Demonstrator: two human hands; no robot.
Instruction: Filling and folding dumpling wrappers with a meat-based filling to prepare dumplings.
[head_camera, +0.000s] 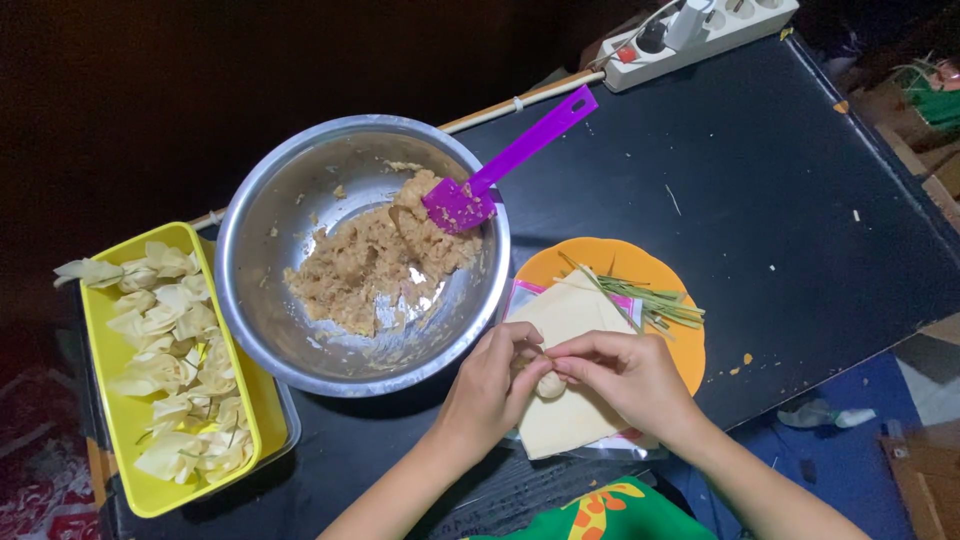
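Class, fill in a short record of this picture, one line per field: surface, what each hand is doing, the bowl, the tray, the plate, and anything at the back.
Surface: black table
Left hand: pinching a small filled dumpling
Right hand: pinching the same dumpling from the other side
Under hands: stack of square wrappers
Bowl: steel bowl holding minced filling and a purple spatula
Tray: yellow tray of folded dumplings
Plate: orange plate with green strands
Back: white power strip
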